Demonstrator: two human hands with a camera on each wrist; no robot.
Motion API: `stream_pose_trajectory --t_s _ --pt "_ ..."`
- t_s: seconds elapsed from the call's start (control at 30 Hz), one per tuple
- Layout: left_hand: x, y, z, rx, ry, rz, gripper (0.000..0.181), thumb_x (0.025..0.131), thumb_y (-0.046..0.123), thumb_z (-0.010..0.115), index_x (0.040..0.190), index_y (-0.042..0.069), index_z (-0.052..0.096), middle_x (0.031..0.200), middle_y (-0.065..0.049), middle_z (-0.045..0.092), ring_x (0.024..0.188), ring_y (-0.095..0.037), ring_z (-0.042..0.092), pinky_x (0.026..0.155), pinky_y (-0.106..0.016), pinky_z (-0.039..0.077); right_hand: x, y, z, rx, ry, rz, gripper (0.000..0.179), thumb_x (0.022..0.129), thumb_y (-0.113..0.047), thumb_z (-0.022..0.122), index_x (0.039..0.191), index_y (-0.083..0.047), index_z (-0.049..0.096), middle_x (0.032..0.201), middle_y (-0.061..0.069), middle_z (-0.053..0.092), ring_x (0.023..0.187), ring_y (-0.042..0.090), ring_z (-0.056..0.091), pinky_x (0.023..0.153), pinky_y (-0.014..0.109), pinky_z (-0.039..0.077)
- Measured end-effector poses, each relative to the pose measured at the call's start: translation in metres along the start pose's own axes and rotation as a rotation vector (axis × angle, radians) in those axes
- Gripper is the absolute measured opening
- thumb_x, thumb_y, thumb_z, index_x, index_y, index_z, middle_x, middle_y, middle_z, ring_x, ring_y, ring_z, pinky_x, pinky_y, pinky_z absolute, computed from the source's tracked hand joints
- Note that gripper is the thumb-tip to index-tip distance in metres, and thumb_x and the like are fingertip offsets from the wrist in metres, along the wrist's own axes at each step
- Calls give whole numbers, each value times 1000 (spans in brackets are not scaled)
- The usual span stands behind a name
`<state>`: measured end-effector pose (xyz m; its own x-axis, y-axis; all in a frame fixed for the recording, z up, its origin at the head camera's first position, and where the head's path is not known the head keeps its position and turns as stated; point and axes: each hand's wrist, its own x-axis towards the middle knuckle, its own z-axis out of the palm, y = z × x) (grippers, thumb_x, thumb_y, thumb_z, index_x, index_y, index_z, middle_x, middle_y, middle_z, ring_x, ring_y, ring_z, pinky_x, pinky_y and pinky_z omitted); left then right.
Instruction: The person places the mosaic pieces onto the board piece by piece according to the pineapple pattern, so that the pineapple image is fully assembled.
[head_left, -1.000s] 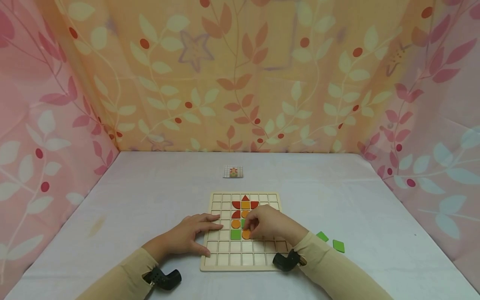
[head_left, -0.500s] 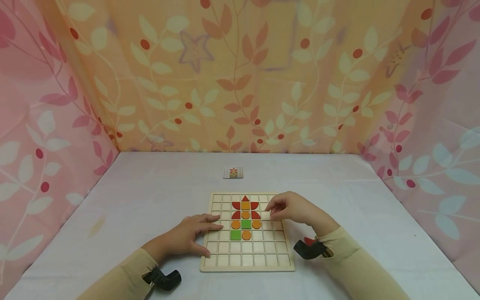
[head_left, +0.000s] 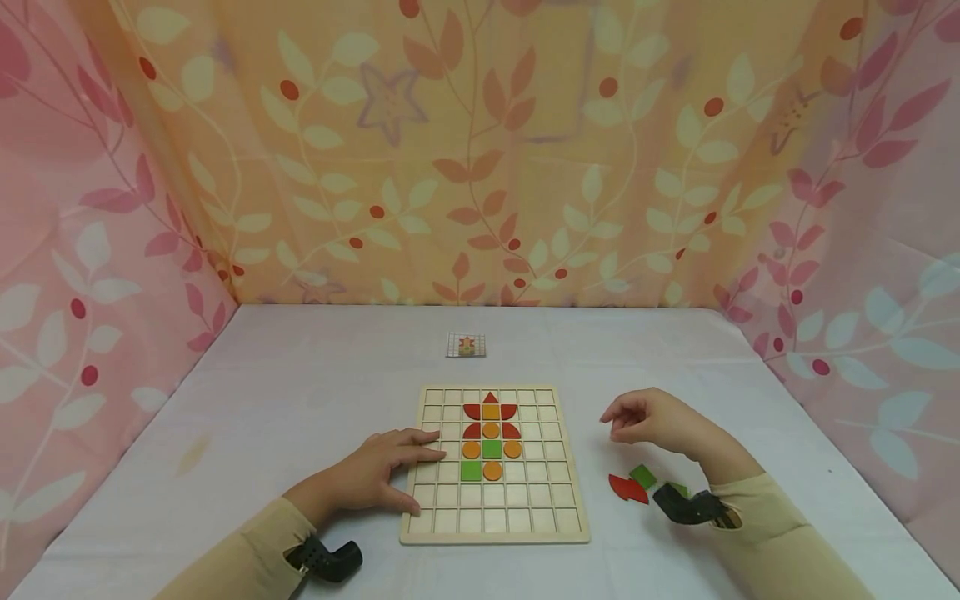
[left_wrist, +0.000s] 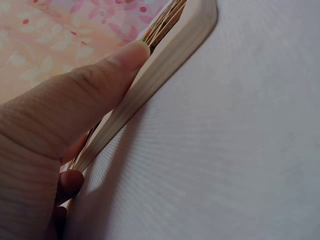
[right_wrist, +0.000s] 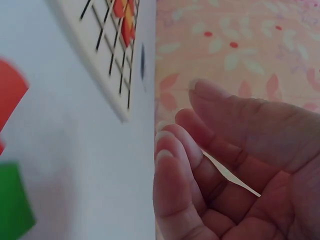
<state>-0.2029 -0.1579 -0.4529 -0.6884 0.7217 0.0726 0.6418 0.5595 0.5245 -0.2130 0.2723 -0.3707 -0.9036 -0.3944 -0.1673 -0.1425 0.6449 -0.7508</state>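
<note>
A light wooden grid board (head_left: 495,521) lies on the table with red, orange and green pieces set in its cells. A red triangle (head_left: 491,397) tops the pattern, above an orange square (head_left: 491,412). Lower down are a green square (head_left: 492,449) and an orange disc (head_left: 492,472). My left hand (head_left: 367,471) rests on the board's left edge, fingers spread; its thumb (left_wrist: 100,85) lies along the rim in the left wrist view. Off the board's right side hovers my right hand (head_left: 660,425), fingers loosely bent and holding nothing.
Loose red pieces (head_left: 628,489) and a green square (head_left: 642,477) lie right of the board, near the right wrist camera (head_left: 686,506), which partly covers another green piece (head_left: 678,489). A small pattern card (head_left: 467,345) lies beyond the board. Patterned curtains (head_left: 480,167) surround the table.
My right hand has lifted from the board and moved right, past its edge. A red piece and an orange disc it had covered on the right now show. The left hand stays put.
</note>
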Motion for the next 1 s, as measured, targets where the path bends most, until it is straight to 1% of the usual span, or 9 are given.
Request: stream_pose_trajectory --t_s 0.1,0.2,0.3,0.37,0.6,0.8,1.0 --pt "0 0 0 -1 2 3 73 68 64 64 133 35 47 145 7 33 132 -20 29 95 -52 26 -8 11 -3 -4 5 39 22 79 -11 70 98 -1 65 78 5 62 76 21 55 67 29 48" --pt "-1 0 0 1 3 5 73 68 64 64 133 35 47 145 6 33 132 -20 30 95 -52 26 -15 21 -3 -21 -1 104 19 78 -12 70 95 -4 66 76 5 60 74 20 53 66 30 47" --pt "-1 -1 0 2 0 6 73 68 64 64 133 35 47 145 7 33 132 -21 29 96 -52 26 -20 30 -1 -44 -23 163 16 77 -12 72 92 -8 68 74 4 58 72 19 51 63 31 46" --pt "-1 0 0 1 -2 6 73 68 64 64 133 35 47 145 7 33 132 -20 29 96 -52 26 -23 35 1 -54 -39 182 16 75 -11 73 90 -10 68 74 4 57 72 19 50 62 31 44" --pt "0 0 -1 -7 4 16 72 69 62 65 133 34 47 145 5 33 132 -22 29 96 -53 25 -27 46 6 -89 -72 154 18 70 -6 75 85 -13 67 75 3 53 73 19 47 58 28 40" --pt "0 1 -2 -13 1 8 72 68 62 65 133 34 48 145 6 33 132 -22 29 97 -54 24 -27 49 9 -104 -72 138 19 70 -2 73 83 -12 64 75 3 52 73 19 46 56 27 40" --pt "-1 1 -1 -8 4 6 73 68 63 65 132 34 48 145 7 33 132 -21 29 97 -53 24 -26 50 8 -143 -86 100 20 70 -2 73 80 -12 59 74 3 52 72 19 47 56 28 41"
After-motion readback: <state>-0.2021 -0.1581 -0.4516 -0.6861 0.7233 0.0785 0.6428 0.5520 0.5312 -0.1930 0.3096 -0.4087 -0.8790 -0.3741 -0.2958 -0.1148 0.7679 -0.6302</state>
